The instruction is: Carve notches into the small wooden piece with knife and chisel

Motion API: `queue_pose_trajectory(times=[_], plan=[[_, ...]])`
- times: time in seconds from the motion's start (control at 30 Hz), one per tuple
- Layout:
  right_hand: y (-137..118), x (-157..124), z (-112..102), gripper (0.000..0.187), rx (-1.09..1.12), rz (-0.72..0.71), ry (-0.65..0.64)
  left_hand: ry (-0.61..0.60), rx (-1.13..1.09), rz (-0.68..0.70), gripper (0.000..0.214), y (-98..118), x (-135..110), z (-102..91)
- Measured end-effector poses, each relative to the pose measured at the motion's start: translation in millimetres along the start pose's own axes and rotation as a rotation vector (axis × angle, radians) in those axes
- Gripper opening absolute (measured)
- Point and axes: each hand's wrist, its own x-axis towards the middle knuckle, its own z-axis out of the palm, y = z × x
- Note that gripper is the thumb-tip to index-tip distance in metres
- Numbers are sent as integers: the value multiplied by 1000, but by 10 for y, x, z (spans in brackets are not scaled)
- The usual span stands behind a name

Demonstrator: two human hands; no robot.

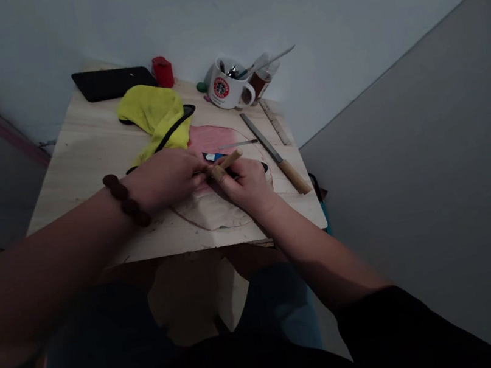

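My right hand (250, 184) is closed round a short tan wooden stick (231, 159), whose upper end sticks out past the thumb. Close beside it, my left hand (177, 174) has its fingers pinched together near the stick's lower end; what lies between them is too small to make out. A brown scrunchie (127, 200) circles the left wrist. Both hands are above a round, pink and pale board (219, 209). Just beyond the fingertips lies a blue and white object (212, 157), partly hidden. A thin metal tool (239, 143) rests behind it.
On the wooden table (71, 164) are a yellow cloth (154, 114), a black tablet-like slab (113, 82) and a red object (163, 72). A white mug (218, 96) holds tools, near a bottle (261, 80). A wooden-handled knife (292, 174) and ruler (275, 121) lie right.
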Motion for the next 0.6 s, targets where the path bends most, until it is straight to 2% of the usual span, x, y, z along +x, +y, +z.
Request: queue_pose_trajectory(times=[0.2, 0.43, 0.6], plan=[[-18, 14, -31, 37, 23, -23, -7, -20, 0, -5, 33, -38, 35, 54], [24, 14, 55, 37, 5, -27, -49, -37, -6, -2, 35, -6, 17, 22], [-11, 1, -26, 35, 5, -38, -12, -34, -22, -11, 34, -4, 7, 8]])
